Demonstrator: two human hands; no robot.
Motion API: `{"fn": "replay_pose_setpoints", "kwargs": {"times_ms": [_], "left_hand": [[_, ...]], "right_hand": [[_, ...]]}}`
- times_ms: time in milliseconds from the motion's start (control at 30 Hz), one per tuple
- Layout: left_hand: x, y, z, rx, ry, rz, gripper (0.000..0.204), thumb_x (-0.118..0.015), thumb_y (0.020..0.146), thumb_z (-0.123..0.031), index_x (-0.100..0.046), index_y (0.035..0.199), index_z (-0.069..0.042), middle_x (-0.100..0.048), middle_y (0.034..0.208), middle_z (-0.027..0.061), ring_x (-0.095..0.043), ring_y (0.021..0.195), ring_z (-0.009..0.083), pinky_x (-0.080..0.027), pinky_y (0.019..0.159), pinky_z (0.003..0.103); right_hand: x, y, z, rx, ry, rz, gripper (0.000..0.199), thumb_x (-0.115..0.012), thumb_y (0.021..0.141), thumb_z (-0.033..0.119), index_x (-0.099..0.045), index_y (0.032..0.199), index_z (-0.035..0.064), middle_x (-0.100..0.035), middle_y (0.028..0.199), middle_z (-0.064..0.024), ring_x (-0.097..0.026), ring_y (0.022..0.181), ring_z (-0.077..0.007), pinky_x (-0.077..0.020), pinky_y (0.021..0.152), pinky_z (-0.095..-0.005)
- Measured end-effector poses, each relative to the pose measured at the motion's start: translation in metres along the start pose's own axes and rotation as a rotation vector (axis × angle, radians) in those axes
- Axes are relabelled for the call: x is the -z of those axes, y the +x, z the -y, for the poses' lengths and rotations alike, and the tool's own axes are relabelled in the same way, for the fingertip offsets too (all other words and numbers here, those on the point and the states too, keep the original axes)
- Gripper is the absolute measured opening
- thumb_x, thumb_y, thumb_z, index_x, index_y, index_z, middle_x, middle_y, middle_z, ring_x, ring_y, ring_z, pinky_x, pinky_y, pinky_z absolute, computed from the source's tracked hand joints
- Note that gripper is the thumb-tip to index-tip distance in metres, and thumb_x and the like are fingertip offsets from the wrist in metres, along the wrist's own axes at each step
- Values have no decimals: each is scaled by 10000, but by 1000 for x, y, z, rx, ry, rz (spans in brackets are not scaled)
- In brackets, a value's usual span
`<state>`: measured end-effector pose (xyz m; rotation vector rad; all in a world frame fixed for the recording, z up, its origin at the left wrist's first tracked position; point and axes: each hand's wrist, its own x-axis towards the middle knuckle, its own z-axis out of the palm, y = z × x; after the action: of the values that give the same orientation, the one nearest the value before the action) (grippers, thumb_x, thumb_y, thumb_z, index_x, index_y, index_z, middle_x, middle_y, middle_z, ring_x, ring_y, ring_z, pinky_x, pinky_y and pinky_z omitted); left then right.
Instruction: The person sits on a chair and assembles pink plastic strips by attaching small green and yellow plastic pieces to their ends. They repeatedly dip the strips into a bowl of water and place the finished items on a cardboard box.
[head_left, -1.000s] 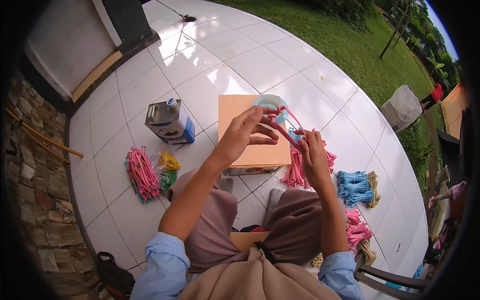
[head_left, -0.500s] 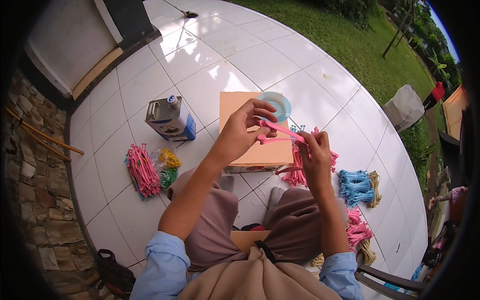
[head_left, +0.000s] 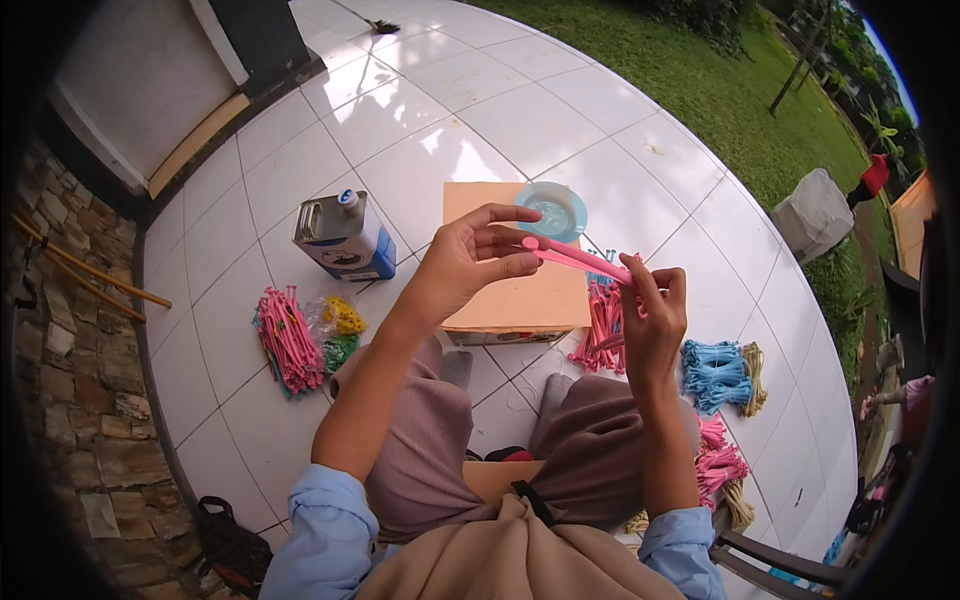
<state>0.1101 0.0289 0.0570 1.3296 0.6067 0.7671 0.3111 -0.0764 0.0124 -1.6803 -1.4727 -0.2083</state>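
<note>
Above a cardboard box [head_left: 515,285], my hands stretch a soft pink strip with rounded knob ends [head_left: 575,258] between them. Thumb and fingers of my left hand [head_left: 468,255] pinch its knobbed end. My right hand [head_left: 652,325] is closed on the other end, beside my right knee. The two lengths of the strip lie almost together. A light blue bowl [head_left: 556,212] with something clear in it sits at the box's far right corner. Right of the box, partly behind my right hand, lies a pile of pink strips [head_left: 600,330].
A rectangular metal can [head_left: 345,238] stands left of the box. Nearer lie a pink bundle [head_left: 288,340] and a plastic bag with yellow and green bits [head_left: 340,318]. Blue bundles [head_left: 715,375] and beige ones [head_left: 753,380] lie at right. A white sack [head_left: 815,215] stands by the grass.
My right hand has shifted right and turned, its fingers rising. The strip's two lengths, spread apart before, have come together. My left hand keeps its pinch.
</note>
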Motion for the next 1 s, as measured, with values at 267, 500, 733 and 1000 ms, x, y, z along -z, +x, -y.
{"fn": "replay_pose_setpoints", "kwargs": {"times_ms": [267, 500, 733, 1000], "left_hand": [[1, -5, -3, -184, 159, -125, 344, -650, 761, 58, -530, 1074, -23, -656, 946, 117, -629, 916, 151, -508, 827, 258], [13, -2, -3, -221, 181, -235, 217, -650, 766, 44, -591, 967, -13, -648, 921, 61, -611, 906, 114, -511, 812, 247], [40, 2, 8, -177, 249, -121, 152, -652, 772, 17, -582, 893, -41, -618, 955, 35, -578, 890, 93, -489, 813, 251], [34, 47, 45, 253, 188, 327, 277, -686, 811, -242, -486, 906, -75, -629, 802, 40, -598, 750, 111, -486, 717, 246]], "right_hand": [[7, 8, -2, -124, 339, 335, 274, -674, 770, 58, -651, 1043, 74, -503, 815, -66, -512, 696, -150, -440, 614, -284], [3, 13, -20, -550, 1133, 289, 304, -344, 994, 310, -436, 887, 40, -517, 822, -81, -561, 588, -147, -480, 552, -259], [31, 42, -28, -256, 1064, 519, 298, -611, 866, 82, -327, 955, 104, -384, 900, -23, -525, 736, -93, -435, 575, -226], [-5, 51, -80, -295, 961, 801, 386, -624, 787, -58, -291, 893, 107, -428, 857, -18, -508, 776, -77, -465, 653, -246]]}}
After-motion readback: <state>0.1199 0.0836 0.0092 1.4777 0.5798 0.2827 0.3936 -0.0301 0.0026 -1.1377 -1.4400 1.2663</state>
